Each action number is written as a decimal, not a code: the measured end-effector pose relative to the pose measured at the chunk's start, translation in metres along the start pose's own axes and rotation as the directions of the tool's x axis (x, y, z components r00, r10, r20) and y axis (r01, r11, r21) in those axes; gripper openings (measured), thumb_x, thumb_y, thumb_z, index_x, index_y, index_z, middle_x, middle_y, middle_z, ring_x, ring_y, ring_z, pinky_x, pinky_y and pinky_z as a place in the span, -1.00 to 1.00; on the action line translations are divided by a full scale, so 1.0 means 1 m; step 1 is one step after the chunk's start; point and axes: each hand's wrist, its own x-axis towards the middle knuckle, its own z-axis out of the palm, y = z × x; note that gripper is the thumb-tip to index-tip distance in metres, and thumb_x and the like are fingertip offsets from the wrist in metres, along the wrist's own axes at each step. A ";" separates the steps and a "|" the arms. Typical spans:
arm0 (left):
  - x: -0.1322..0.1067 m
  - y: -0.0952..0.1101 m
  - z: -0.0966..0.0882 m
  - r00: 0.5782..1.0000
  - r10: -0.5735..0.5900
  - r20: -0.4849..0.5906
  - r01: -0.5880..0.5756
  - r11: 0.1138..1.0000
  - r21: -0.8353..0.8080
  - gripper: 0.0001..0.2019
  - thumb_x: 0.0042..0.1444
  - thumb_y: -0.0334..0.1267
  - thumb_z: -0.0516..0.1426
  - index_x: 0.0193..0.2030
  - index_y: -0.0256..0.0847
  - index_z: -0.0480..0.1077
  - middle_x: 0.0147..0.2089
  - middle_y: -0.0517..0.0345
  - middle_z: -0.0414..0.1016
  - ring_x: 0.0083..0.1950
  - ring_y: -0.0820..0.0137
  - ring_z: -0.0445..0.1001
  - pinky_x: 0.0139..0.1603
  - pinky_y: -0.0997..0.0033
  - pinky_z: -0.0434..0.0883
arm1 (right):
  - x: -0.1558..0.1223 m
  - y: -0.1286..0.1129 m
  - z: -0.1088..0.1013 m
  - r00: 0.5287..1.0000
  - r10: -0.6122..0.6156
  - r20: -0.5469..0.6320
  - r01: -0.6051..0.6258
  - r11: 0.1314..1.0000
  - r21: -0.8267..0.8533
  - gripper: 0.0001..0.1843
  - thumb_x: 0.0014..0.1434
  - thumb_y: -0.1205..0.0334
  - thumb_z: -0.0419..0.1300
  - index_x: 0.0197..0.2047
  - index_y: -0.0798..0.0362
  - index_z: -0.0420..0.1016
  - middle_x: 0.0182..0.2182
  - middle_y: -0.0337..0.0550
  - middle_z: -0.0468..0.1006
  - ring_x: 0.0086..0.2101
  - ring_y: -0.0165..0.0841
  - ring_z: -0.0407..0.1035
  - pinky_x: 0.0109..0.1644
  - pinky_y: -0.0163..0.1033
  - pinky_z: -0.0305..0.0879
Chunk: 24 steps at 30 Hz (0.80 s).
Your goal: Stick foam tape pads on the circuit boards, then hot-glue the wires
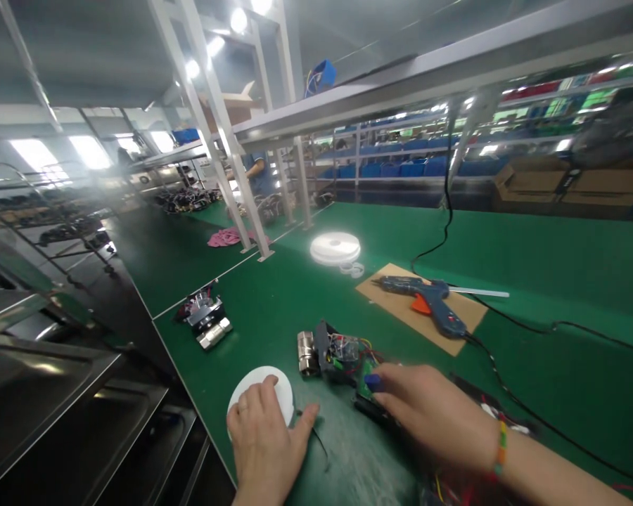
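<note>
Green bench (pixel 506 246), left hand (pixel 266 439) palm-down

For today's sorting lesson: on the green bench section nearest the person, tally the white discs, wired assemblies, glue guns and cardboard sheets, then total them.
Flat white round discs: 2, the near disc under the left hand and the far reel
Wired metal-and-circuit-board assemblies: 2, the near assembly at the right hand and the left assembly
Blue plastic hot glue gun: 1
Brown cardboard sheet: 1
Total: 6

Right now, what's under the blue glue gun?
A brown cardboard sheet, lying on the green table. The glue gun covers its middle, so anything there is hidden.
</note>
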 end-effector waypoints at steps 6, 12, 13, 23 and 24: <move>-0.006 0.005 0.001 1.000 -0.002 0.029 0.003 0.999 -0.033 -0.55 0.19 -0.01 0.13 0.08 -0.32 0.27 -0.10 -0.12 0.44 -0.02 0.00 0.40 0.02 -0.04 0.27 | -0.005 -0.003 -0.001 1.000 -0.003 0.020 0.003 0.999 0.036 -0.76 0.31 0.18 0.00 -0.22 -0.01 0.49 -0.31 -0.14 0.58 -0.25 -0.21 0.48 -0.17 -0.15 0.27; -0.020 -0.022 0.014 0.989 0.133 0.059 -0.116 0.965 -0.233 -0.60 0.17 -0.27 0.11 0.15 -0.26 0.27 0.05 -0.10 0.47 0.09 0.10 0.43 0.13 0.02 0.33 | -0.005 -0.004 0.000 1.000 -0.008 -0.006 0.008 0.999 0.042 -0.67 0.34 0.14 -0.11 -0.26 0.01 0.44 -0.32 -0.10 0.57 -0.30 -0.21 0.46 -0.20 -0.15 0.25; -0.020 -0.028 0.016 0.986 0.152 0.072 -0.129 0.957 -0.261 -0.60 0.16 -0.27 0.11 0.14 -0.25 0.29 0.05 -0.08 0.48 0.08 0.12 0.45 0.12 0.04 0.35 | -0.004 -0.003 0.001 1.000 0.002 -0.015 -0.001 0.999 0.040 -0.68 0.34 0.14 -0.11 -0.26 0.01 0.44 -0.32 -0.09 0.57 -0.30 -0.21 0.46 -0.21 -0.15 0.24; 0.016 -0.008 -0.047 0.985 0.114 0.132 -0.027 0.847 -0.531 -0.64 0.24 0.00 0.11 0.10 -0.07 0.34 0.06 0.07 0.53 0.09 0.19 0.51 0.05 0.06 0.50 | -0.005 0.010 0.007 0.991 0.053 -0.123 -0.033 0.987 0.157 -0.80 0.30 0.16 -0.01 -0.20 0.00 0.41 -0.39 -0.20 0.59 -0.34 -0.25 0.47 -0.27 -0.20 0.20; 0.023 0.001 -0.055 0.985 0.129 0.116 -0.039 0.817 -0.576 -0.64 0.24 0.00 0.11 0.11 -0.05 0.34 0.08 0.09 0.52 0.10 0.20 0.50 0.06 0.08 0.50 | -0.006 0.010 0.006 0.991 0.052 -0.123 -0.031 0.985 0.171 -0.80 0.29 0.17 0.00 -0.20 0.00 0.42 -0.39 -0.20 0.59 -0.34 -0.25 0.47 -0.27 -0.21 0.20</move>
